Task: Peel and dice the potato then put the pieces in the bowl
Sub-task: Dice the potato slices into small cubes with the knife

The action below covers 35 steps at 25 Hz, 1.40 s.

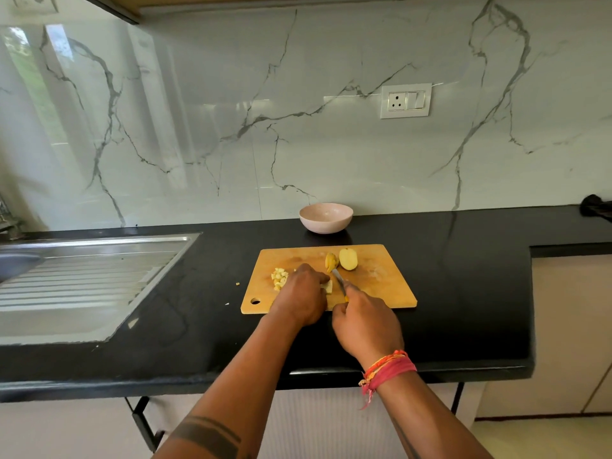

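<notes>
A wooden cutting board lies on the black counter. My left hand presses down on a piece of potato, most of it hidden under my fingers. My right hand grips a knife, its blade just right of that piece. A small heap of diced potato sits on the board to the left of my left hand. A peeled potato half and a smaller yellow piece lie toward the board's far edge. An empty pale pink bowl stands behind the board by the wall.
A steel sink with a ribbed drainboard is set into the counter at the left. Two tiny potato bits lie on the counter left of the board. A dark object sits at the far right by the wall.
</notes>
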Each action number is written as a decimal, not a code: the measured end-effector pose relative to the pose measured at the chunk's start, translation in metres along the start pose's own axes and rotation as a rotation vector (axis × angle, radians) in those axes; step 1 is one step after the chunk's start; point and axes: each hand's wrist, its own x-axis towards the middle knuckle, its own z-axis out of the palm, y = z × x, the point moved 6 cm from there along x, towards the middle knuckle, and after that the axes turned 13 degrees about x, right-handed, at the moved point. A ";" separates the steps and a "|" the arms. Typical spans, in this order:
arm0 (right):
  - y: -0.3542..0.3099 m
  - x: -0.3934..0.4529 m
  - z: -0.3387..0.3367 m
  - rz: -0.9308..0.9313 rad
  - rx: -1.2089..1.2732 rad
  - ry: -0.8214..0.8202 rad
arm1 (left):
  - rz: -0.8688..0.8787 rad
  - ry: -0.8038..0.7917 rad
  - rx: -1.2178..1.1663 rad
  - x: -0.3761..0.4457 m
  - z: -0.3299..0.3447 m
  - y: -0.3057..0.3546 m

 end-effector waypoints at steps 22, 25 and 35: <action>-0.014 0.002 0.019 -0.099 -0.130 -0.033 | -0.098 0.143 -0.142 0.001 0.005 -0.006; -0.015 0.003 0.018 -0.097 -0.143 -0.087 | -0.088 0.165 -0.077 0.001 0.003 -0.004; -0.004 -0.039 -0.003 -0.125 -0.135 -0.071 | -0.141 0.197 -0.146 -0.006 0.000 -0.005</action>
